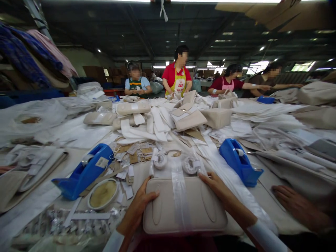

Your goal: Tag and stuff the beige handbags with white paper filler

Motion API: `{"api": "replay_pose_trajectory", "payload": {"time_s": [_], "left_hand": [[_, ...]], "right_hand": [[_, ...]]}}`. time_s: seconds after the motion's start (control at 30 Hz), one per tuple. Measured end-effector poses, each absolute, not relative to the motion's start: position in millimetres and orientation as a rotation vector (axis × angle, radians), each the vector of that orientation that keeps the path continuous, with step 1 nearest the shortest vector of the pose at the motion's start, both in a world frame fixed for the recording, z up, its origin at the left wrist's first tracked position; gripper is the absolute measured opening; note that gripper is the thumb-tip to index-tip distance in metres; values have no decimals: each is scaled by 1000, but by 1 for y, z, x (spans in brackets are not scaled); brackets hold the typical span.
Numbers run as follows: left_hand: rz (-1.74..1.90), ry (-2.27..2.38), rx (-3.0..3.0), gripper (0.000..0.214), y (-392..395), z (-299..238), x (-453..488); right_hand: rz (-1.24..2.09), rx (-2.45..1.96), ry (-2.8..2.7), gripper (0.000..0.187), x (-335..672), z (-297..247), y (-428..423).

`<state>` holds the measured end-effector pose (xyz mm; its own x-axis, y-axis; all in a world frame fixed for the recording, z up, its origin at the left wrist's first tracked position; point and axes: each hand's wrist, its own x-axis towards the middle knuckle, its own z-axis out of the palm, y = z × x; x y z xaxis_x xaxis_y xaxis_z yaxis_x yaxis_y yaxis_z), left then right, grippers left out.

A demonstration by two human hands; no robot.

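Observation:
A beige handbag (194, 206) lies close in front of me, a clear plastic strip (179, 196) running down its middle. My left hand (143, 201) grips its left edge, thumb on the upper face and fingers beneath. At the upper right corner, my right hand (216, 187) has hold of the edge, its underside fingers partly hidden. Beyond the bag's far edge are two wrapped strap coils, the left coil (160, 161) and the right coil (191, 165), each in white or clear wrapping.
Blue tape dispensers stand on both sides, one left (86, 171) and one right (240, 161). Near the left one are a white bowl (91, 201) and several tags (133, 154). Bags (190, 119) and white padding pile up beyond. A co-worker's hand (299, 203) rests at right; several people work opposite.

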<state>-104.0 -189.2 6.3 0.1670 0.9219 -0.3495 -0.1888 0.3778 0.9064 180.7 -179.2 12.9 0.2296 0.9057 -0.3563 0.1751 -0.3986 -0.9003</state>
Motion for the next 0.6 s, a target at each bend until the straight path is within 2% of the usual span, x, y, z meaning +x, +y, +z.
{"api": "replay_pose_trajectory", "payload": {"time_s": [0.2,0.4,0.6], "left_hand": [[953,1103,791,77,-184,10,-104],[933,1103,724,83,-181,22,-102],[950,1247,697,94,-154,-19,-119]], "right_hand": [[1311,-1661,-981,38,178,29,-179],[1407,-1517,-974,40,179,34,-181],[1426,-1504,-1029,42,181,31,-176]]}}
